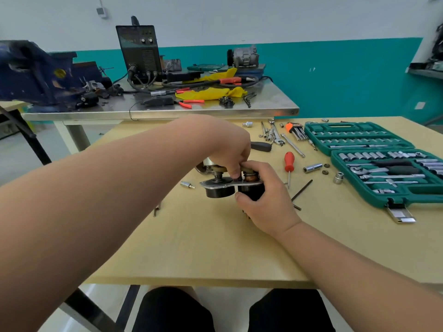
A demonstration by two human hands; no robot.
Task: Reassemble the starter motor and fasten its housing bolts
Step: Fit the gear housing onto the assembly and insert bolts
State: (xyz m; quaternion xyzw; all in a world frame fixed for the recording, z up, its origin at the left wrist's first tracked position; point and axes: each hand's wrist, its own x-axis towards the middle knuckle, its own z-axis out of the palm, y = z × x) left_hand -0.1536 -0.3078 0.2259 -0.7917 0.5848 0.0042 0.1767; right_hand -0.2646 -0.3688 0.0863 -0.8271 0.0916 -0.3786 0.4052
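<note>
The starter motor point(219, 188) stands upright on the wooden table point(215, 248), two black cylinders joined by a grey metal plate. My right hand point(263, 200) grips the right black cylinder from the side and front. My left hand point(230, 149) reaches over from above, its fingertips pinching a small part at the top of the plate, between the two cylinders. What the fingers pinch is hidden. A metal housing piece point(203, 166) lies just behind the motor, partly covered by my left hand.
An open green socket set case point(383, 164) fills the right side. A red-handled screwdriver point(289, 164), loose sockets point(312, 167), hex keys point(301, 190), a black-handled tool point(261, 146) and wrenches lie around the motor. Behind stands a steel bench point(167, 111) with a welder and vise.
</note>
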